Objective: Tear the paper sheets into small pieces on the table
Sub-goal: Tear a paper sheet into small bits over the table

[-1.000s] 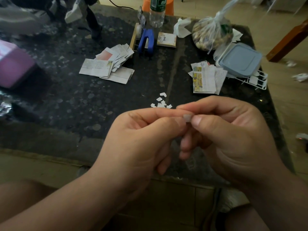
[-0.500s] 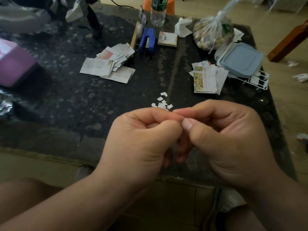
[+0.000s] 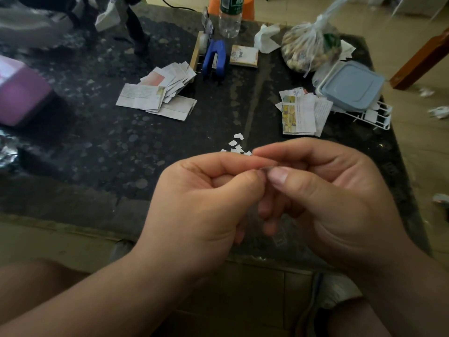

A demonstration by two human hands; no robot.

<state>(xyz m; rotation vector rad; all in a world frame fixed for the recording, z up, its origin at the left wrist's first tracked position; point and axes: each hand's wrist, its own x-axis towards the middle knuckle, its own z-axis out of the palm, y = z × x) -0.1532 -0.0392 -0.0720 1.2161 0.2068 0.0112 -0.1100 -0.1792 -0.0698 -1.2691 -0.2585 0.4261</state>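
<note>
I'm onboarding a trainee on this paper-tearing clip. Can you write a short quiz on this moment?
1. Fill in: the left hand and right hand together pinch a tiny ____ between their fingertips.
2. True or false: small torn pieces lie on the table just beyond the hands.
3. Multiple choice: the blue-lidded box sits on the table's A) far right side, B) far left side, C) near edge.
Key: 1 paper scrap; 2 true; 3 A.
</note>
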